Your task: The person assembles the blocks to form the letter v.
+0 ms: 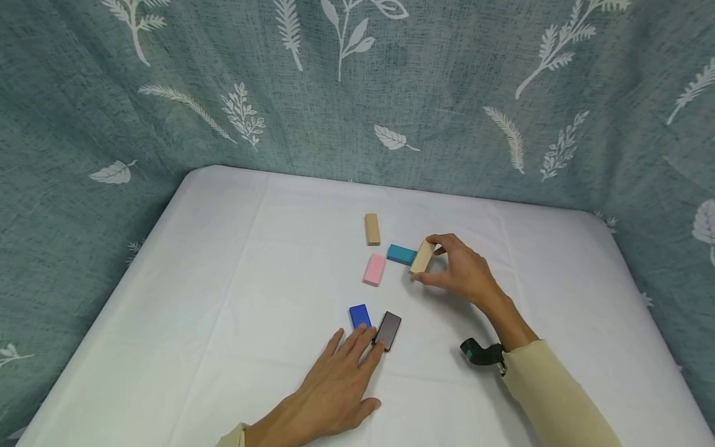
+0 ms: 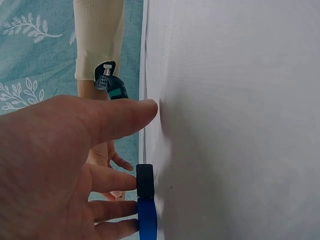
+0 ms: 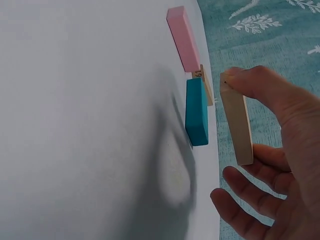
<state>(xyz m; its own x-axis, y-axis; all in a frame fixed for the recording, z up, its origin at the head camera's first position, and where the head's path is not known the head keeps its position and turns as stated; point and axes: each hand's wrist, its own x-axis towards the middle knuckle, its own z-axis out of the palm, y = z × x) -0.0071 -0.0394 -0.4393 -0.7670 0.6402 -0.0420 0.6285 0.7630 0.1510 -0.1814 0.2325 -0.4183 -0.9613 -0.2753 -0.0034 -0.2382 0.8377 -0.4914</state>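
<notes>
Left hand (image 1: 337,392) spread, palm down; right hand (image 1: 461,270) raised, pinching.

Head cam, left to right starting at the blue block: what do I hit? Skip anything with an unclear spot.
Blue block → dark gray block → held tan block → right hand → right sleeve.

**Left hand (image 2: 55,150) seen in the left wrist view**

The fingers (image 2: 114,179) extend, nearly straight, to a dark block (image 2: 145,181) and a blue block (image 2: 147,219), adjoining in this view on the white-covered counter (image 2: 250,120). One fingertip touches the dark block, two the blue; the thumb (image 2: 122,119) stands apart. Beyond: the partly hidden right hand (image 2: 100,156), a cream sleeve (image 2: 98,40), a dark wrist device (image 2: 114,87), leaf-patterned teal cloth (image 2: 37,65).
</notes>
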